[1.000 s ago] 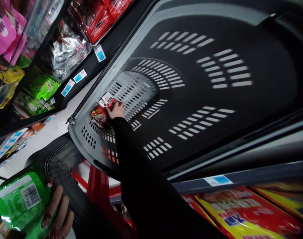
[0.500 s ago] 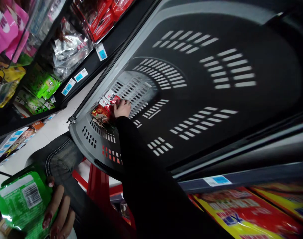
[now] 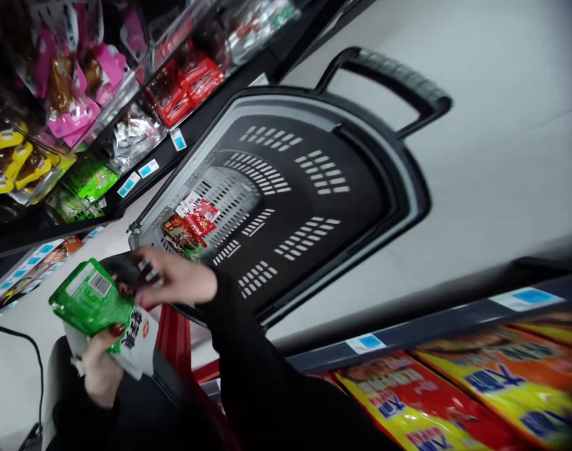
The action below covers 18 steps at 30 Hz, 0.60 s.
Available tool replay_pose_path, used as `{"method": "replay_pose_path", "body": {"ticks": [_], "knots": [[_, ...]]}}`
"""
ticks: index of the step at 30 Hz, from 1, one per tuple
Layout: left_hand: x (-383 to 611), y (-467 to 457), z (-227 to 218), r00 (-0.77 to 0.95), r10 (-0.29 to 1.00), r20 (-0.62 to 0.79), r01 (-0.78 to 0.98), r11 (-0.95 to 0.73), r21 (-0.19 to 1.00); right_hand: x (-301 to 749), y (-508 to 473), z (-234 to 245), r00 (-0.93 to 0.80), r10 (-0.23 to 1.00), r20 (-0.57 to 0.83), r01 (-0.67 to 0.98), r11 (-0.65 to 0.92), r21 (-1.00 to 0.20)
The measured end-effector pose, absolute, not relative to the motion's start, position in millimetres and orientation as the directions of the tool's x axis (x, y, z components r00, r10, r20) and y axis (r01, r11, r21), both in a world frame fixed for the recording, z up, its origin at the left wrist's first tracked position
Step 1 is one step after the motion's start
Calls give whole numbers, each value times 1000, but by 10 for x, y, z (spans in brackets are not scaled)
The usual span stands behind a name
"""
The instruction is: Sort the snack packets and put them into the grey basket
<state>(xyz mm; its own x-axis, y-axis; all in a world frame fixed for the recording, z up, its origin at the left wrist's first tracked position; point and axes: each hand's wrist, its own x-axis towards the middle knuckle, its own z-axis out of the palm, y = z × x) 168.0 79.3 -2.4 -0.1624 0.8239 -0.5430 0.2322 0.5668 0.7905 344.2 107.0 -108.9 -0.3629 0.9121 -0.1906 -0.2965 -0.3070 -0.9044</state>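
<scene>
My left hand [image 3: 102,366] is closed around snack packets at the lower left, its thumb pressed across them. One is a green snack packet [image 3: 91,304] showing a barcode; a white-and-green packet [image 3: 138,341] sticks out beneath. My right hand [image 3: 180,279] is beside their right edge, thumb and fingers apart, a little blurred; whether it touches them I cannot tell. Behind it stands a deep black and grey shopping basket [image 3: 309,235]. Red and white packets [image 3: 198,216] lie at its far end, along with a darker red-brown packet [image 3: 182,233].
Shelves at the upper left hold bagged snacks in pink [image 3: 69,122], yellow and red, with price tags [image 3: 148,168] along the edge. At the lower right, another shelf carries red and yellow packets [image 3: 408,388]. The basket's black handle [image 3: 403,75] juts over the pale floor [image 3: 502,169].
My right hand has left the packets inside the basket and come back toward my left hand. The green packets have moved up and right. More of the basket, with its handle, is in view.
</scene>
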Motion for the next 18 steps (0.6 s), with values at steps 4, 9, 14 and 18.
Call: {"method": "replay_pose_path", "body": {"ticks": [4, 9, 14, 18], "knots": [[1884, 808, -182, -144, 851, -505, 148, 523, 839, 3270, 796, -384, -229, 938, -261, -145, -298, -944], [2092, 882, -234, 224, 726, -650, 388, 546, 743, 3464, 608, -486, -201, 944, -260, -101, -284, -953], [2097, 985, -126, 438, 819, -370, 780, -142, 609, 3905, 607, -1238, 161, 901, -403, 292, -433, -853], [1791, 922, 100, 548, 806, -225, 836, -517, 184, 4392, 796, -2299, 502, 551, -667, 369, -833, -411]]}}
